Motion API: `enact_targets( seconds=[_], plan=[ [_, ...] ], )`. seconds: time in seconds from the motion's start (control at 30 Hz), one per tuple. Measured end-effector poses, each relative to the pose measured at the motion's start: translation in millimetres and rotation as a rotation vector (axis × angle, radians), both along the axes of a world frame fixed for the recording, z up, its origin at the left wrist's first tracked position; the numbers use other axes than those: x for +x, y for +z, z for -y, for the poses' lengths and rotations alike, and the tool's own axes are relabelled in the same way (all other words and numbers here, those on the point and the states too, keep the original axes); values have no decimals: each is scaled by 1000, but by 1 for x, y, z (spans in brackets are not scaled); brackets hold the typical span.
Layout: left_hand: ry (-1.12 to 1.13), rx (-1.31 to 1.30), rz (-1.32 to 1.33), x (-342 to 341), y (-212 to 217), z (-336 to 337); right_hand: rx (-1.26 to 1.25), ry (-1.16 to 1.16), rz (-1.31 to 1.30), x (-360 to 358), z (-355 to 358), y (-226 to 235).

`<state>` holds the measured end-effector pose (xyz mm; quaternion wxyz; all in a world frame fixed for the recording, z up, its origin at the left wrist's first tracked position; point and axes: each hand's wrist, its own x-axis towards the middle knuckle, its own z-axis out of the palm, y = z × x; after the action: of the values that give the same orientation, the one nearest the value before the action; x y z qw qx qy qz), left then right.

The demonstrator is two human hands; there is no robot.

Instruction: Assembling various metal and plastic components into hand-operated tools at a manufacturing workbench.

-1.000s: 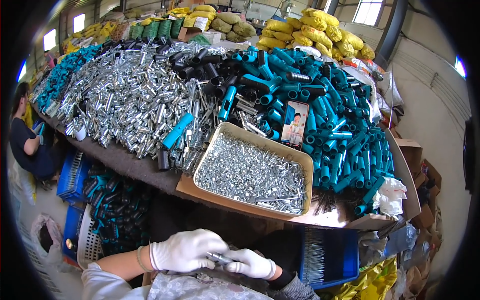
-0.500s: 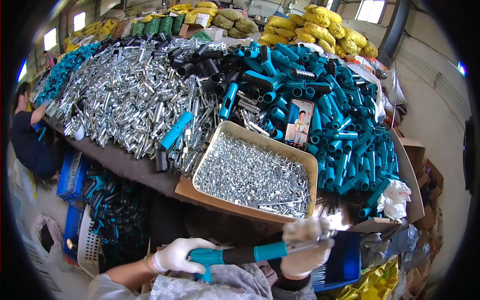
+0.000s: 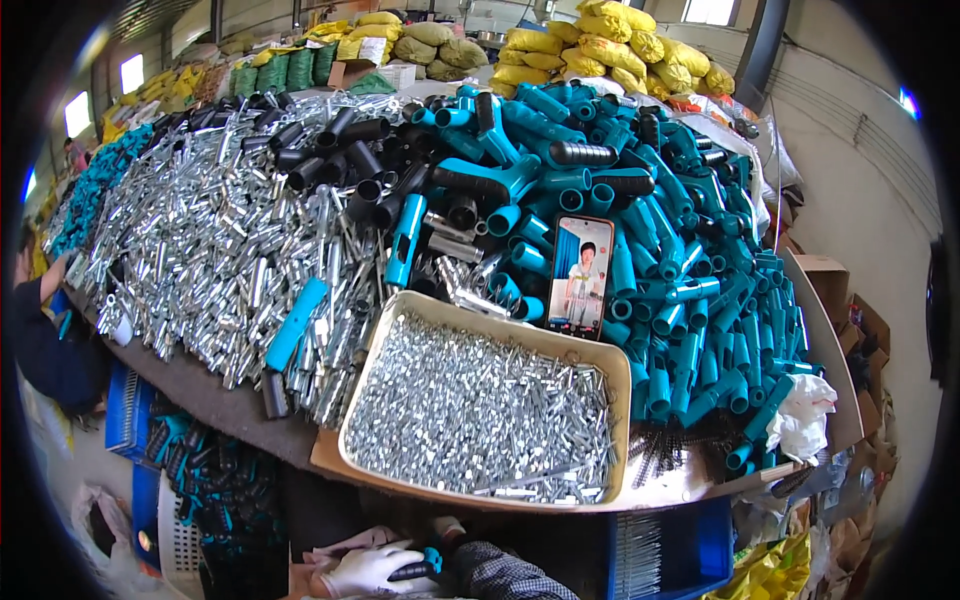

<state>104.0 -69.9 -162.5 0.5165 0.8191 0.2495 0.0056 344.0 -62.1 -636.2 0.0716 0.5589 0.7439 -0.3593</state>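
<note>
Teal and black show on the handle [image 3: 412, 572] that I watch from my distant seat, held low under the table [image 3: 180, 395], in front of its front edge and just left of the right sleeve [image 3: 510, 575]. Fingers of the gloved left hand [image 3: 365, 572] are curled closely round the black part; I cannot tell the right hand's [image 3: 447, 525] grip, since its fingers are lost in shadow. If that smooth-looking knit glove slid on the handle, I judge it could drop out of my sight. More worrying to me is the beige tray [image 3: 500, 324], its rounded corner on cardboard [image 3: 330, 452] at the table's front edge: a knock from a forearm could spill the glinting metal pins [image 3: 480, 410]. Behind its back rim, the flat, glossy phone [image 3: 580, 275] leans on teal tubes [image 3: 690, 340], and a shift in those hollow cylinders might tip it in. Silvery tubes [image 3: 230, 260] lie tangled toward the left end, so a tug there could start a slide over the fuzzy edge. Beneath the front edge, thin straight rods [image 3: 637, 555] line a blue plastic crate [image 3: 715, 560].
</note>
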Motion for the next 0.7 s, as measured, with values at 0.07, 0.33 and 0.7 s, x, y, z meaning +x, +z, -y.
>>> enact_targets(
  seconds=[0.07,0.33,0.7],
  plan=[
    [223,144,-133,-71,-46,26,-97,213,-135,-139,-17,111],
    [159,-183,-21,-3,-32,-11,-49,-12,-87,-29,-73,219],
    [244,-341,514,-11,-51,-17,-10,-156,-195,-20,-83,235]
  ],
)
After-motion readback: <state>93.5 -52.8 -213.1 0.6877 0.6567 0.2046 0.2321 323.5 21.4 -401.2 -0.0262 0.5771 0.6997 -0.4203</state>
